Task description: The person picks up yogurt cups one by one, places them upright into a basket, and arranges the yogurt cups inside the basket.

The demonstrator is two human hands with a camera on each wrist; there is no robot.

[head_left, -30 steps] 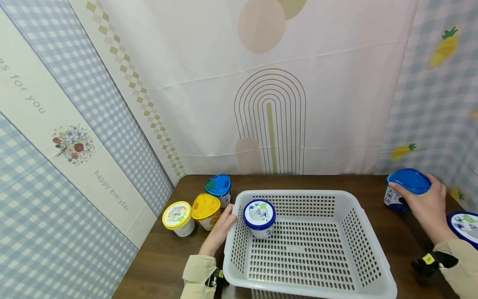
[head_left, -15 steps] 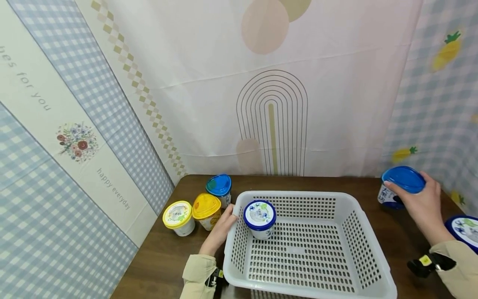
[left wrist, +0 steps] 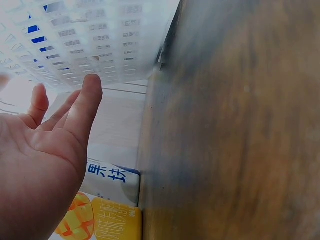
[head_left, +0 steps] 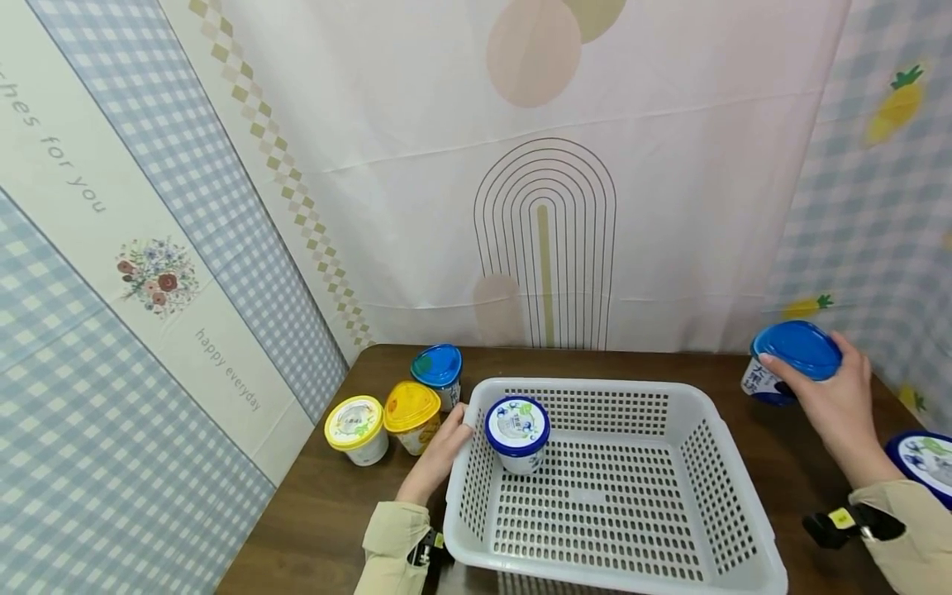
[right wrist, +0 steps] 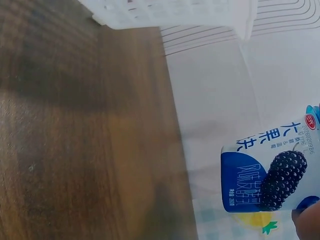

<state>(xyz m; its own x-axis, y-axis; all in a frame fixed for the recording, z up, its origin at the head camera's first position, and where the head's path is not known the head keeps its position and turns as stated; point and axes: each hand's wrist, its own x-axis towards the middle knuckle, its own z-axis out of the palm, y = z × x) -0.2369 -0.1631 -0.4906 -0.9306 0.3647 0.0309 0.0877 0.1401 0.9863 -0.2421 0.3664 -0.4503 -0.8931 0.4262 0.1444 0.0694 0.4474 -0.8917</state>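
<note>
In the head view my right hand (head_left: pixel 836 397) grips a blue-lidded yogurt cup (head_left: pixel 764 378) at the right. The right wrist view shows the blackberry picture on that cup (right wrist: pixel 270 170), which appears raised off the table. My left hand (head_left: pixel 439 454) touches the left rim of a white perforated plastic basket (head_left: pixel 732 438). In the left wrist view, the fingers of my left hand (left wrist: pixel 55 135) extend fairly straight along the basket's outer wall (left wrist: pixel 100 40). Inside the basket, at the left, stands a white cup with a dark blue lid (head_left: pixel 517 428).
Left of the basket stand a round yellow-lidded cup (head_left: pixel 357 430), a rounded-triangular yellow-lidded cup (head_left: pixel 411 416) and a blue-lidded cup (head_left: pixel 437 372). Another dark-blue-lidded cup (head_left: pixel 925 463) is partly cut off at the right. The brown table (head_left: pixel 297 529) meets a curtain (head_left: pixel 402 248) behind.
My right hand has moved slightly left and upward in the head view with the blue-lidded yogurt cup. My left hand and the basket have stayed in place. The head view has shifted a little.
</note>
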